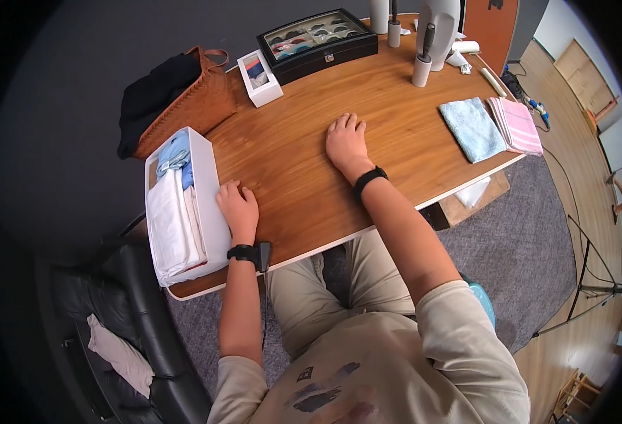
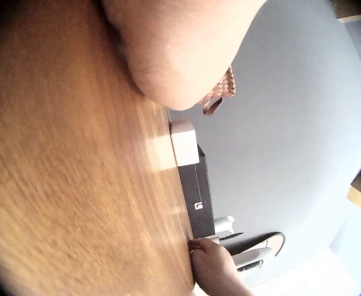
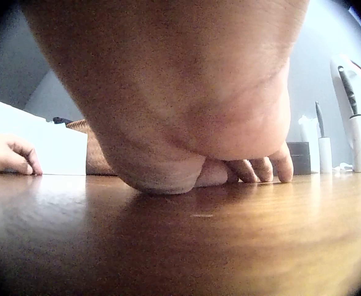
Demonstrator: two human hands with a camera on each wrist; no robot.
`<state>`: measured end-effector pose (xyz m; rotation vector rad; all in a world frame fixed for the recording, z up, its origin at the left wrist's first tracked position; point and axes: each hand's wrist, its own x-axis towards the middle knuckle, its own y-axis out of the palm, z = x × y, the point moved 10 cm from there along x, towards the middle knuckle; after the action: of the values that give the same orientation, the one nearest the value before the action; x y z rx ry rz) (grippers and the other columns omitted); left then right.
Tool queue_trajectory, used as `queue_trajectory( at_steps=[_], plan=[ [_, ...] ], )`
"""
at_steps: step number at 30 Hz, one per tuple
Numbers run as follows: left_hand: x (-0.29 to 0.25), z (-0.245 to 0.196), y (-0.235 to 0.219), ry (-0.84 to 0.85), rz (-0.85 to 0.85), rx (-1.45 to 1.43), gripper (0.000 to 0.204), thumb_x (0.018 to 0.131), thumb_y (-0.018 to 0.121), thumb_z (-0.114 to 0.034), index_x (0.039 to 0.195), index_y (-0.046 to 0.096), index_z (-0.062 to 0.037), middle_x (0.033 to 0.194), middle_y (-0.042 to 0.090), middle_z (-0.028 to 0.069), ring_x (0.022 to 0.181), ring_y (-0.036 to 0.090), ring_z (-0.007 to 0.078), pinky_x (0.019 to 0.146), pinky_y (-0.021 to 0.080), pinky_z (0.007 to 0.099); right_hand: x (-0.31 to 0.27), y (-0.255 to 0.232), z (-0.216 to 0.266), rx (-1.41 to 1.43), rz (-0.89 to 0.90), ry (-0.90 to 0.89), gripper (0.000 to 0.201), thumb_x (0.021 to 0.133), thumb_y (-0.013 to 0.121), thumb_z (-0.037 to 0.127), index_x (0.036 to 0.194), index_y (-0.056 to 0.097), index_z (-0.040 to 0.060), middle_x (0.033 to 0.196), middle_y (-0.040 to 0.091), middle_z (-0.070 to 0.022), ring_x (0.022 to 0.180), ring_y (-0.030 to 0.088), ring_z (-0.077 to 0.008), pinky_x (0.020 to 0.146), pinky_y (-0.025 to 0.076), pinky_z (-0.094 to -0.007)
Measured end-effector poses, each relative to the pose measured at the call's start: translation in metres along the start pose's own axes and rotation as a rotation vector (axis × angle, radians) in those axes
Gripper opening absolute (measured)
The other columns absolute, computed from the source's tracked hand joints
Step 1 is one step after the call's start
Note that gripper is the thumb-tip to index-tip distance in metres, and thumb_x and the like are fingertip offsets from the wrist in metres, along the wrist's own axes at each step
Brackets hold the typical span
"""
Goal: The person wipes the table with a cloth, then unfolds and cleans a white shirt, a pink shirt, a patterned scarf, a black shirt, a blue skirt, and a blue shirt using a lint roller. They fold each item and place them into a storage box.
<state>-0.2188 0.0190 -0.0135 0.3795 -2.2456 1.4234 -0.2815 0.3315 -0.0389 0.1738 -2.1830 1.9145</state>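
Observation:
Both hands lie on a brown wooden table and hold nothing. My left hand rests beside the long side of a white box, its fingers loosely bent. Inside that box are folded white cloths and a light blue cloth. Farther in, near the middle of the table, my right hand is set down with relaxed fingers. In the right wrist view its fingertips meet the wood. A black band circles the right wrist.
At the back stand a black glasses case, a small white box and lint rollers. A light blue towel and a pink towel lie at right. A brown woven basket with dark cloth is at left.

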Motion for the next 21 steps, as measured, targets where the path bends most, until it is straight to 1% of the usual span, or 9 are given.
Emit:
queue_trajectory(
  at_steps=[21],
  plan=[
    [-0.0016,0.0000,-0.0008,-0.002,-0.007,0.021,0.024,0.097,0.065,-0.009,0.117,0.068,0.0038,0.126,0.066,0.0238,0.119,0.057,0.0443,0.107,0.046,0.0521,0.0007,0.0019,0.0006,-0.011,-0.020,-0.003,0.052,0.110,0.046,0.029,0.146,0.063,-0.0046,0.157,0.055,-0.0319,0.147,0.049,-0.0517,0.118,0.040,-0.0687]
  ],
)
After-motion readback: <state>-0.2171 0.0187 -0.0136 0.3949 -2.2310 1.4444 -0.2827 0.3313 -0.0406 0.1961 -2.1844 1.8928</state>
